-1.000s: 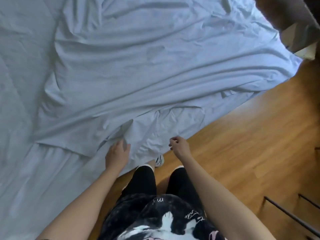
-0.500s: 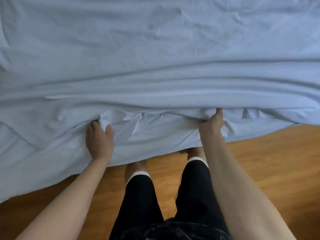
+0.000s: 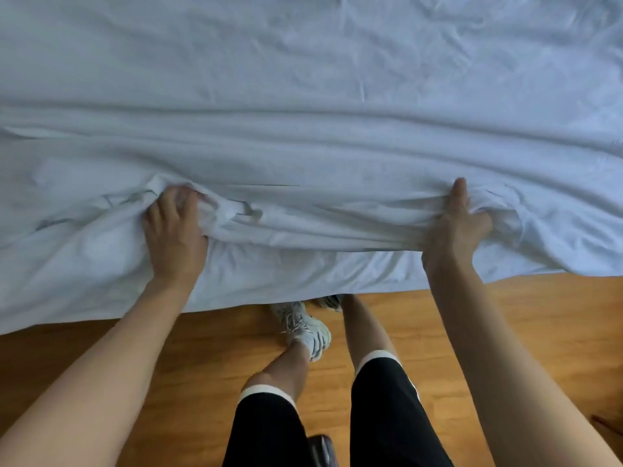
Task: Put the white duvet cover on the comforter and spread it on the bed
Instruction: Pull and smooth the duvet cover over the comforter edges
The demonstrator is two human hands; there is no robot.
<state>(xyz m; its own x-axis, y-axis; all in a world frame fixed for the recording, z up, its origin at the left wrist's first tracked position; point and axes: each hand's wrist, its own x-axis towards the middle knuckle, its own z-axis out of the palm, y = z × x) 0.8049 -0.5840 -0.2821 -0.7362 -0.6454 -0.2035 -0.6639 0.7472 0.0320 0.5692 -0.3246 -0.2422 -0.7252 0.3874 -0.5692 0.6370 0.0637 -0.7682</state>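
Observation:
The white duvet cover [image 3: 303, 96] lies wrinkled across the bed and fills the upper half of the head view, its near edge hanging over the bed's side. My left hand [image 3: 173, 234] is bunched into a fold of the cover at the near left. My right hand [image 3: 455, 227] grips a gathered fold at the near right, thumb pointing up. The cloth is stretched in a taut ridge between the two hands. I cannot tell the comforter apart from the cover here.
Wooden floor [image 3: 522, 315] runs along the near side of the bed. My legs in black shorts and white sneakers [image 3: 305, 326] stand close against the hanging edge. A dark object [image 3: 323, 449] shows at the bottom edge.
Both hands have spread further apart along the near edge and closed on bunches of the cover. The cloth between them is now pulled tight. My feet have shifted.

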